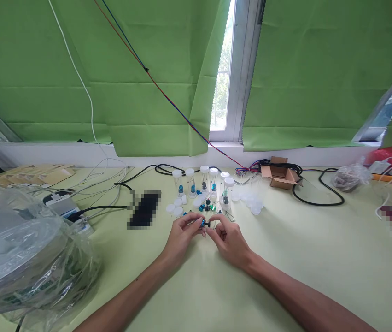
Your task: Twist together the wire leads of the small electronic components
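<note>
One blue-and-black part [203, 223], left hand [182, 231] pinching its blue end, right hand [229, 240] its black, could drop if my grip slips.

On the table [295, 249] before you, 6 vials [213, 180] stand — a cardboard box [281, 181] to their right, a bagged reel [19, 249] left.

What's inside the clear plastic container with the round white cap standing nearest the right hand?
The clear plastic container holds a small dark part with a slender upper end; finer detail is too small to tell. The round white cap hides whatever lies directly beneath it.
</note>
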`<act>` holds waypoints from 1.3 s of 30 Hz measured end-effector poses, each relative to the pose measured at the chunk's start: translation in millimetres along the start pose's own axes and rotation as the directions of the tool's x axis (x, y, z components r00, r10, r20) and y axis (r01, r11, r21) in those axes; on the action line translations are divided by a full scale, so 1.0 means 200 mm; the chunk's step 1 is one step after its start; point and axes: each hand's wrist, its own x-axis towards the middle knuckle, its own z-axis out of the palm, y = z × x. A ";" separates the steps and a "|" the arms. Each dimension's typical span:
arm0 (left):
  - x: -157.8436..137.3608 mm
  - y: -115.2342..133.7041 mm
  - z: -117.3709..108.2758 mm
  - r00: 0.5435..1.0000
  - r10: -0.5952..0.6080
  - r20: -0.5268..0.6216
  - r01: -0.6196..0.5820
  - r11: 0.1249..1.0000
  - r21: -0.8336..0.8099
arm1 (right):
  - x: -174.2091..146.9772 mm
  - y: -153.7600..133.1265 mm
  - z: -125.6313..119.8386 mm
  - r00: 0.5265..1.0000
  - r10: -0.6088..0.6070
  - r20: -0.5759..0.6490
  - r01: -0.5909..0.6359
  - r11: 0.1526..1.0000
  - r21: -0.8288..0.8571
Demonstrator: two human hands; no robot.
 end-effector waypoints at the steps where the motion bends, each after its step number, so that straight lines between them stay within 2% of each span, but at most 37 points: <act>1: 0.00 0.00 0.00 1.000 -0.003 -0.005 0.003 1.000 -0.001 | 0.00 0.00 0.00 1.000 -0.003 0.005 0.003 1.000 0.008; 16: 0.00 -0.01 -0.01 0.999 0.024 0.042 -0.027 0.997 0.073 | 0.00 0.01 0.00 1.000 -0.021 0.012 0.022 0.998 -0.066; 24: 0.00 -0.01 0.00 0.997 0.019 0.070 -0.023 0.998 0.060 | 0.01 0.03 0.01 0.999 -0.037 -0.015 0.034 0.990 -0.135; 30: 0.00 0.01 0.01 1.000 0.017 0.025 -0.018 0.999 0.041 | 0.00 0.01 0.00 1.000 0.009 -0.025 -0.011 0.999 -0.050; 34: 0.01 0.01 0.00 1.000 0.013 -0.024 -0.012 1.000 0.013 | -0.01 0.00 0.01 1.000 0.000 -0.014 0.001 1.000 0.031; 39: 0.01 0.00 0.00 1.000 0.006 -0.014 -0.006 1.000 0.001 | -0.01 0.01 0.01 1.000 -0.010 0.006 0.010 0.998 0.059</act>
